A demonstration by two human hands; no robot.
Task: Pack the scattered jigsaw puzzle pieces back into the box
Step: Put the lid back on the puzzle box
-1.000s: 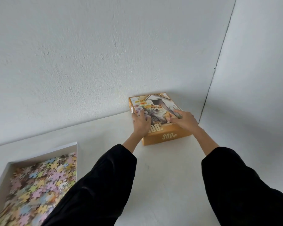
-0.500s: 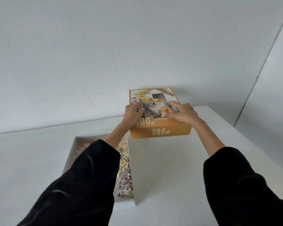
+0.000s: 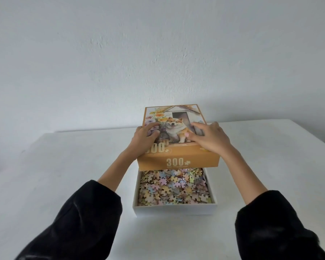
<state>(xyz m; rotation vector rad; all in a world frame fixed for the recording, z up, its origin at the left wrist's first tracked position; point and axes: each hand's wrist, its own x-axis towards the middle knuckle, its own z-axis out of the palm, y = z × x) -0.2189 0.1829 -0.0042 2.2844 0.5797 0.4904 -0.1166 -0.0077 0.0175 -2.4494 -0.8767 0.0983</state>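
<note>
An orange box lid [image 3: 178,162] with a dog picture and "300" on its side hovers over the far half of a white box base [image 3: 174,209]. The base is full of pastel jigsaw pieces [image 3: 173,188]. My left hand [image 3: 144,139] grips the lid's left edge, fingers on top. My right hand [image 3: 210,137] holds the lid's right side, fingers spread over the picture. The far part of the base is hidden under the lid.
The box stands near the middle of a white table [image 3: 64,175]. A white wall [image 3: 158,53] rises just behind the table's far edge. Black sleeves cover both forearms.
Both hands have carried the lid from the table's far right corner leftward to above the box base. The view has swung so the base is now centred.
</note>
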